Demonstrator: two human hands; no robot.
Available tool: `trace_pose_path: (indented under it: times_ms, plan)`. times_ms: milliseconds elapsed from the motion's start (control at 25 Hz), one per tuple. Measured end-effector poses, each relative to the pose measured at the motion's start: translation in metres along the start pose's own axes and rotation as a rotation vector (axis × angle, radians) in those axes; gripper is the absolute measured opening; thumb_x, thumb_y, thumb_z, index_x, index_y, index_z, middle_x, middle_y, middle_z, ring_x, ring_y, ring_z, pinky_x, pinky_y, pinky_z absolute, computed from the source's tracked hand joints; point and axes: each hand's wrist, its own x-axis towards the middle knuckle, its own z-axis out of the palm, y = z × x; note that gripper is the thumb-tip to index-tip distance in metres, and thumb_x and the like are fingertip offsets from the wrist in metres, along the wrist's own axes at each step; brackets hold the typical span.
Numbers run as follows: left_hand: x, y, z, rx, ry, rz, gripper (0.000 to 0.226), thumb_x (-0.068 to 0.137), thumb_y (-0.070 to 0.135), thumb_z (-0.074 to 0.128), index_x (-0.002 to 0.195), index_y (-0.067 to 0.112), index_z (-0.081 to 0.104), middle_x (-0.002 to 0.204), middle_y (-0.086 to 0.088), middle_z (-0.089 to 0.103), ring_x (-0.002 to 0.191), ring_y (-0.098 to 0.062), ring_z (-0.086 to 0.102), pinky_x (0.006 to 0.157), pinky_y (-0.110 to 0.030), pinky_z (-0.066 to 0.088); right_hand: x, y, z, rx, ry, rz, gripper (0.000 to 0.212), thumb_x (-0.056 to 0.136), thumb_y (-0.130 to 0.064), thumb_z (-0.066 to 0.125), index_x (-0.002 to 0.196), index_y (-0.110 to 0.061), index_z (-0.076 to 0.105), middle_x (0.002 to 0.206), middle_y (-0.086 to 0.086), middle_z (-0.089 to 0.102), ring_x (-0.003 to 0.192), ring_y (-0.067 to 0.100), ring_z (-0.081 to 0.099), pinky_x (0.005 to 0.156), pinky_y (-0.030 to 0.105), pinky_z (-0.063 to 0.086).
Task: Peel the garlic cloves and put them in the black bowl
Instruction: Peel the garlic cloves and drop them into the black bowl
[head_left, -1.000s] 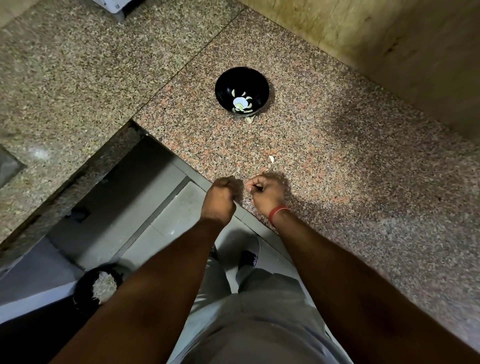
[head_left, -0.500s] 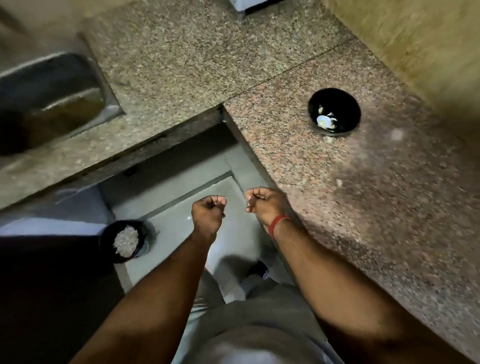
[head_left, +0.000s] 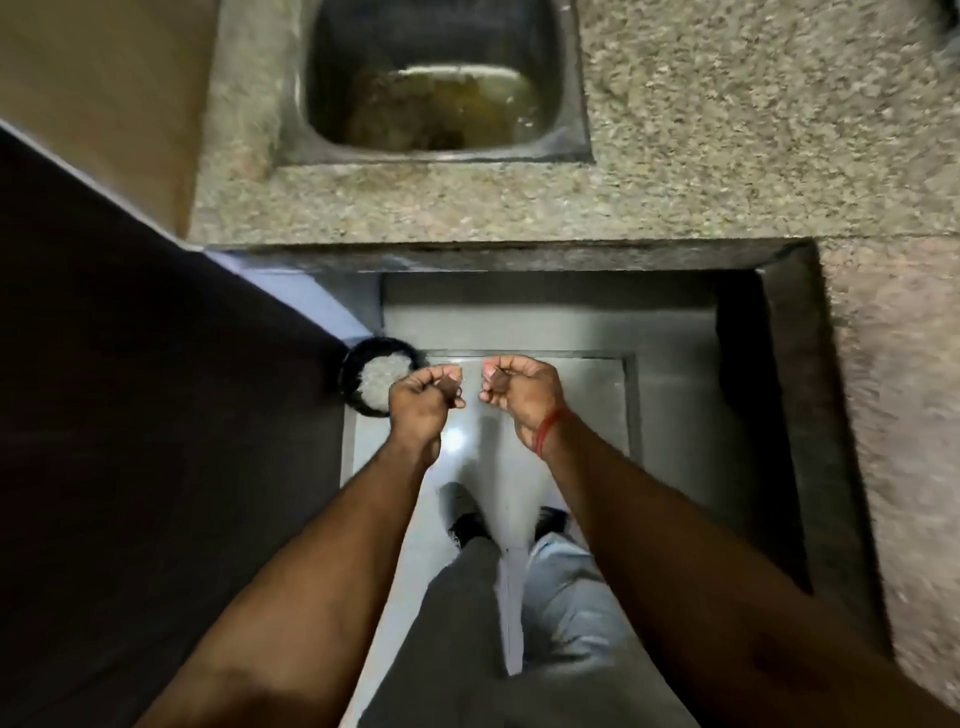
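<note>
Steel sink (head_left: 569, 78) set in speckled counter (head_left: 727, 156); dark bin (head_left: 358, 358) on floor

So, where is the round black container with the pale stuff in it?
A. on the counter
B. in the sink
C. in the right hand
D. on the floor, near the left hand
D: the container stands on the floor, just left of the left hand.

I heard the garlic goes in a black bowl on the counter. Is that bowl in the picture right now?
No: the counter shows only a sink, and the one dark container stands on the floor.
</note>
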Motion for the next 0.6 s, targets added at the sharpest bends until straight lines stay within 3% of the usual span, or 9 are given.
trace_pose_path:
  times_ms: [120, 320, 400, 520, 600]
  plan:
    - [0.048, -0.015, -0.042, -0.059, 0.071, -0.028, 0.012, 0.091, -0.01, 0.061, 0.093, -0.003, 0.071, 0.077, -0.013, 0.066, 0.053, -0.016, 0.054, 0.059, -0.027, 0.05, 0.041, 0.019, 0.042, -0.064, -0.084, 0.04, 0.016, 0.093, 0.01, 0.062, 0.089, -0.004, 0.069, 0.074, 0.007, 0.062, 0.064, 0.014, 0.058, 0.067, 0.027, 0.058]
    - [0.143, -0.064, -0.091, -0.168, 0.228, -0.091, 0.013, 0.092, -0.011, 0.06, 0.092, -0.004, 0.071, 0.079, -0.015, 0.067, 0.062, -0.022, 0.058, 0.06, -0.028, 0.054, 0.137, 0.081, 0.101, -0.039, -0.155, 0.124, 0.02, 0.09, 0.021, 0.054, 0.091, 0.006, 0.066, 0.073, 0.013, 0.063, 0.065, 0.024, 0.056, 0.061, 0.031, 0.056]
    - [0.183, -0.089, -0.102, -0.231, 0.267, -0.128, 0.016, 0.093, -0.011, 0.06, 0.087, -0.001, 0.071, 0.073, -0.012, 0.065, 0.06, -0.021, 0.057, 0.065, -0.036, 0.056, 0.18, 0.107, 0.118, -0.044, -0.177, 0.151, 0.019, 0.091, 0.019, 0.05, 0.092, 0.009, 0.066, 0.069, 0.012, 0.065, 0.064, 0.025, 0.057, 0.062, 0.034, 0.054]
    - [0.25, -0.135, -0.116, -0.335, 0.286, -0.199, 0.01, 0.093, -0.01, 0.059, 0.092, -0.009, 0.069, 0.074, -0.019, 0.066, 0.062, -0.029, 0.062, 0.078, -0.057, 0.058, 0.257, 0.155, 0.146, -0.161, -0.21, 0.169, 0.02, 0.096, 0.014, 0.054, 0.113, 0.018, 0.064, 0.065, 0.01, 0.07, 0.057, 0.023, 0.067, 0.053, 0.029, 0.058]
    - [0.293, -0.162, -0.122, -0.385, 0.34, -0.251, 0.014, 0.091, -0.014, 0.057, 0.094, -0.01, 0.07, 0.075, -0.024, 0.07, 0.063, -0.036, 0.067, 0.069, -0.062, 0.06, 0.309, 0.192, 0.162, -0.271, -0.205, 0.186, 0.016, 0.095, 0.012, 0.058, 0.106, 0.011, 0.071, 0.068, 0.008, 0.074, 0.058, 0.02, 0.07, 0.052, 0.025, 0.057]
